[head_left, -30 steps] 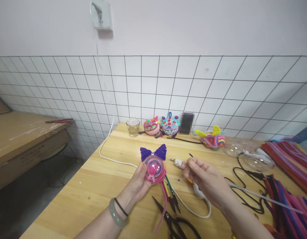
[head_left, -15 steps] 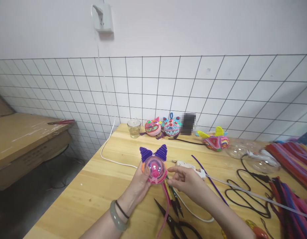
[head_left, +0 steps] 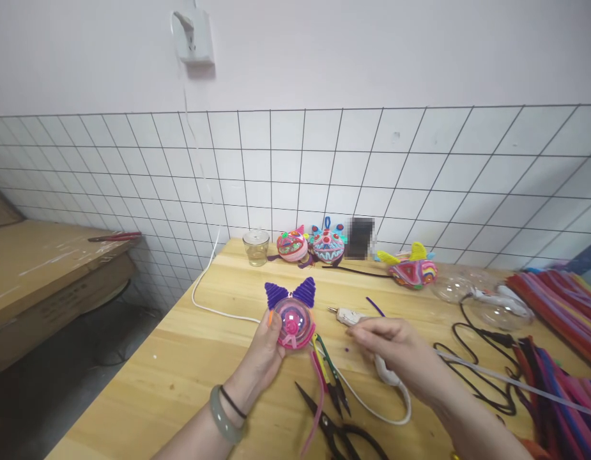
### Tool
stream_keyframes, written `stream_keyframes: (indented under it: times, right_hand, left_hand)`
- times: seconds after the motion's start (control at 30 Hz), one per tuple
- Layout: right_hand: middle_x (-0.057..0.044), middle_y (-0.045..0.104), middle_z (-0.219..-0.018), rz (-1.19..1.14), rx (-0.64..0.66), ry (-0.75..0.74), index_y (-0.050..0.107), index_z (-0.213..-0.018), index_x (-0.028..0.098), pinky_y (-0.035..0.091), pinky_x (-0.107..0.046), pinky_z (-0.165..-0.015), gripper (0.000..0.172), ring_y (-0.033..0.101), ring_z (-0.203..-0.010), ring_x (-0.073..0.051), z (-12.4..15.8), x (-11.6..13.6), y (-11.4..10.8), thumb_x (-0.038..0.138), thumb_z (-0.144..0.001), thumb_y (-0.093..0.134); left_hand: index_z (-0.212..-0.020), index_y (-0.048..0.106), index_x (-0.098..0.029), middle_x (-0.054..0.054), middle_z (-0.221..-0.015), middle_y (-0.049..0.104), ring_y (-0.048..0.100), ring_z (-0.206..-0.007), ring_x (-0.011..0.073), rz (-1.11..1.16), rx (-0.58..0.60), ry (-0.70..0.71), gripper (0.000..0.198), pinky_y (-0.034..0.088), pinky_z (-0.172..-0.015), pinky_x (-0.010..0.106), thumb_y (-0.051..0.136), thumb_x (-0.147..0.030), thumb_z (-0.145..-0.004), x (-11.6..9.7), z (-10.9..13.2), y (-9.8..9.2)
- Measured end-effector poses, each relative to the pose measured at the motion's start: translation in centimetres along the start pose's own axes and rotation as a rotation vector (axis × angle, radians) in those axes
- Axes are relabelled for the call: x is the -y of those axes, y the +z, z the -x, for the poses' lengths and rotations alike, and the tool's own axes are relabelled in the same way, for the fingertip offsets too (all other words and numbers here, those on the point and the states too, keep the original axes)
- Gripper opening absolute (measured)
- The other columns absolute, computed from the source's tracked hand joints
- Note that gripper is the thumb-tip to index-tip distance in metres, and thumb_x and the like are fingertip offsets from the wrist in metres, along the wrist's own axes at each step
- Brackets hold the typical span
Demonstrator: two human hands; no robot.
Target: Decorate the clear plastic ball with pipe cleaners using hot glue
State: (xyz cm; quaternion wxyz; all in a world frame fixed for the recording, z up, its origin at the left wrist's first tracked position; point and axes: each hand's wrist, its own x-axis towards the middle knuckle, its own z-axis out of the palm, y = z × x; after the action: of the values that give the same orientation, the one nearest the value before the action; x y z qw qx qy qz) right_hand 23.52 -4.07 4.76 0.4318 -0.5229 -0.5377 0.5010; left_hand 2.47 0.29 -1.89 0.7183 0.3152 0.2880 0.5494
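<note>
My left hand [head_left: 269,345] holds a round clear plastic ball [head_left: 291,324] from its left side, thumb on the front. Pink and purple fuzzy stems are coiled around it, and two purple stem ears [head_left: 305,295] stand on top. To the right, my right hand [head_left: 395,348] has its fingers drawn together over a white hot glue gun [head_left: 349,316] lying on the table. Its metal tip points left, and my hand hides much of its body. A pink stem [head_left: 317,409] trails below the ball beside yellow-and-green thread snips [head_left: 330,370] and black scissors [head_left: 331,429].
Along the back of the wooden table [head_left: 180,364] stand a glass cup [head_left: 255,248] and several finished decorated balls [head_left: 328,246]. Clear plastic shells [head_left: 501,313], a black cord [head_left: 477,377] and bundles of coloured stems [head_left: 558,306] lie at right. A white cable [head_left: 218,311] crosses the left.
My right hand has moved right, away from the ball and onto the glue gun. The ball stays in my left hand nearly in place.
</note>
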Motion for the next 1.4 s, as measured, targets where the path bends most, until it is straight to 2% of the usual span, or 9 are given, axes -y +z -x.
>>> stream_keyframes:
  times: [0.23,0.37,0.5,0.73,0.9,1.0,1.07,1.23,1.4]
  right_hand:
    - [0.008,0.034,-0.053,-0.633,-0.223,-0.296,0.064,-0.065,0.022,0.032,-0.022,-0.047,0.027,0.028,-0.046,-0.007,-0.2,1.9,-2.3,0.044,-0.068,0.080]
    - [0.004,0.048,-0.050,-0.301,-0.246,-0.195,0.067,-0.058,0.019,0.041,-0.028,-0.055,0.031,0.042,-0.050,-0.011,-1.8,0.4,0.7,0.047,-0.066,0.079]
    - [-0.004,0.069,-0.072,-0.054,-0.198,-0.185,0.076,-0.077,0.020,0.047,-0.032,-0.062,0.033,0.057,-0.062,-0.017,-2.9,-1.2,4.5,0.050,-0.064,0.076]
    - [-0.001,0.061,-0.066,0.084,-0.143,-0.246,0.063,-0.074,0.019,0.044,-0.028,-0.059,0.029,0.054,-0.064,-0.017,-3.6,-1.8,6.4,0.047,-0.081,0.059]
    - [0.003,0.046,-0.065,0.203,0.068,-0.206,0.050,-0.068,0.021,0.035,-0.026,-0.057,0.030,0.042,-0.062,-0.014,-2.5,-0.4,4.5,0.044,-0.087,0.055]
    - [0.005,0.038,-0.062,-0.095,0.381,-0.119,0.047,-0.067,0.020,0.029,-0.025,-0.053,0.038,0.033,-0.055,-0.011,-1.1,0.5,2.6,0.053,-0.085,0.057]
    - [0.006,0.035,-0.060,-0.276,0.456,-0.051,0.047,-0.068,0.020,0.024,-0.024,-0.050,0.041,0.028,-0.051,-0.009,-0.6,0.8,1.7,0.056,-0.080,0.062]
    - [0.003,0.050,-0.061,-0.056,0.081,-0.124,0.060,-0.071,0.018,0.033,-0.025,-0.055,0.034,0.041,-0.056,-0.011,-1.9,0.2,2.5,0.050,-0.073,0.071]
    - [0.002,0.054,-0.064,0.073,0.026,-0.168,0.059,-0.075,0.019,0.039,-0.026,-0.057,0.030,0.047,-0.060,-0.013,-3.6,-0.3,4.8,0.048,-0.073,0.065]
  left_hand:
    - [-0.103,0.063,-0.014,0.014,-0.101,0.071,0.068,-0.086,0.0270,-0.001,0.042,-0.027,0.060,0.055,-0.078,0.044,0.069,-0.061,-0.066,0.1,-0.2,-0.2]
    - [-0.104,0.063,-0.014,0.014,-0.102,0.070,0.068,-0.088,0.0263,0.001,0.038,-0.026,0.059,0.055,-0.077,0.043,0.070,-0.059,-0.067,0.1,-0.1,-0.1]
    - [-0.106,0.063,-0.015,0.014,-0.104,0.070,0.066,-0.091,0.0250,0.014,0.063,-0.021,0.060,0.055,-0.078,0.040,0.071,-0.059,-0.066,0.3,0.2,0.2]
    - [-0.101,0.064,-0.016,0.011,-0.095,0.071,0.066,-0.082,0.0222,0.026,0.047,-0.022,0.055,0.055,-0.071,0.037,0.069,-0.059,-0.067,0.8,0.1,0.0]
    - [-0.099,0.065,-0.015,0.010,-0.093,0.071,0.065,-0.080,0.0203,0.031,0.055,0.003,0.055,0.054,-0.071,0.033,0.070,-0.059,-0.066,1.1,0.0,-0.1]
    - [-0.099,0.065,-0.014,0.012,-0.095,0.071,0.066,-0.082,0.0215,0.036,0.039,0.015,0.058,0.053,-0.074,0.035,0.069,-0.060,-0.066,1.0,0.0,-0.3]
    - [-0.100,0.065,-0.014,0.013,-0.097,0.071,0.066,-0.084,0.0222,0.041,0.034,0.015,0.058,0.053,-0.077,0.037,0.069,-0.060,-0.066,0.9,-0.1,-0.3]
    - [-0.104,0.065,-0.013,0.014,-0.100,0.071,0.067,-0.086,0.0247,0.043,0.071,-0.005,0.059,0.053,-0.077,0.040,0.068,-0.060,-0.067,0.5,0.0,0.0]
    - [-0.104,0.066,-0.015,0.012,-0.100,0.071,0.066,-0.087,0.0223,0.049,0.095,-0.023,0.058,0.053,-0.076,0.035,0.071,-0.058,-0.065,0.6,0.2,0.0]
